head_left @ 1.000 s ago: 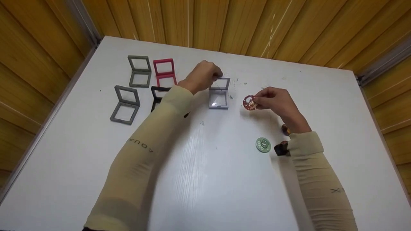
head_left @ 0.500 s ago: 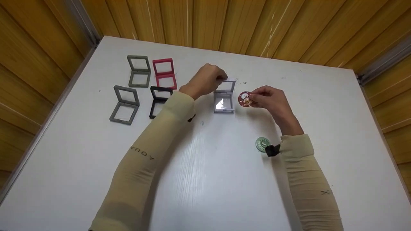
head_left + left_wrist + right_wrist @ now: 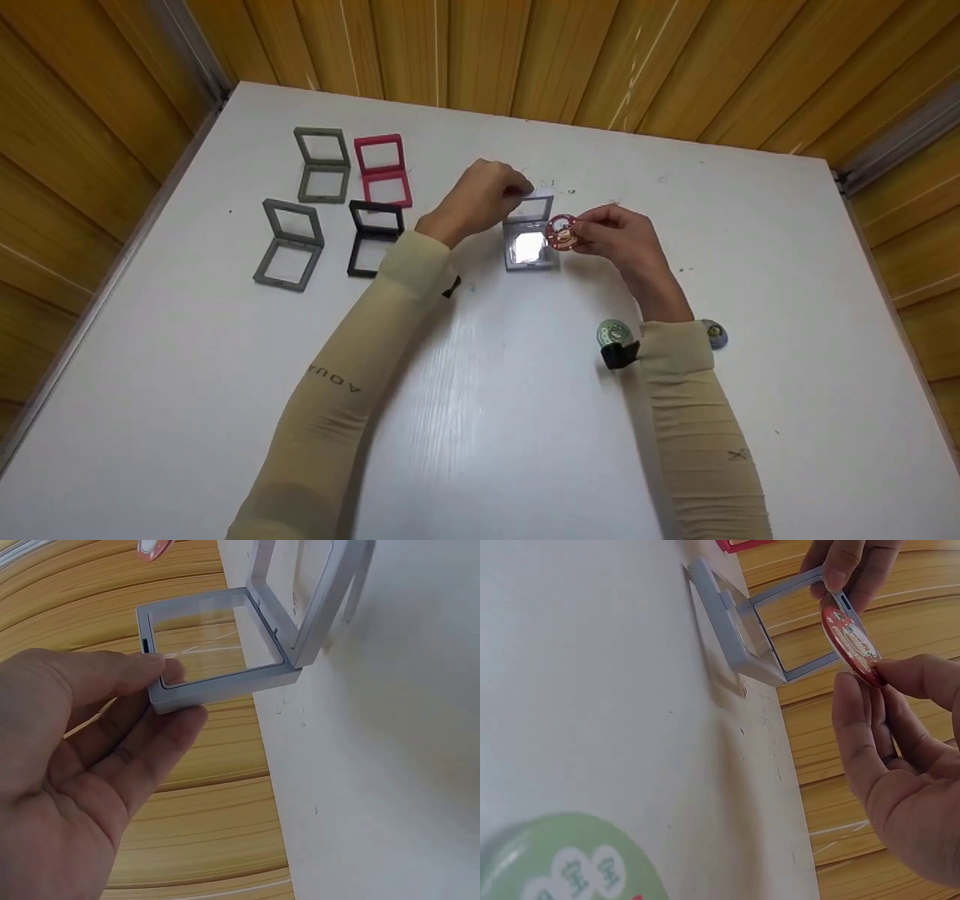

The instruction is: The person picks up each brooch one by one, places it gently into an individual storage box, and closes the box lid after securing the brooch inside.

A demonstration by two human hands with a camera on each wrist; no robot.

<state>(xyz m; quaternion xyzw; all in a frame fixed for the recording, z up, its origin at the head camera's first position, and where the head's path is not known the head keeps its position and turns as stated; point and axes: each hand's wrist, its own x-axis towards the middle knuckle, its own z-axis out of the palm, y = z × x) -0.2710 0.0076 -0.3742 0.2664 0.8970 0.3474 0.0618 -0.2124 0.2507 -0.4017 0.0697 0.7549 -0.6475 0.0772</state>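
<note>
My left hand (image 3: 486, 196) pinches the upper edge of a light grey hinged display frame (image 3: 217, 694), thumb on one side and fingers on the other. The frame stands opened at its hinge, with clear film in both halves; its lower half lies at the table in the head view. Between thumb and fingers of my right hand (image 3: 619, 236) is a round red badge (image 3: 851, 645) with a cartoon print, held up at the frame's right side. In the head view the badge overlaps the frame's right edge.
Left of my arms stand opened frames: olive (image 3: 324, 165), red (image 3: 383, 171), grey (image 3: 289, 246) and black (image 3: 375, 238), the last partly behind my sleeve. By my right wrist lie a green badge (image 3: 613, 331) and a blue one (image 3: 717, 334). Wooden panels (image 3: 480, 52) rise behind the white table (image 3: 480, 420).
The light grey frame has shifted right and slightly nearer with my left hand. My right hand has carried the red badge left to the frame, its forearm uncovering a blue badge.
</note>
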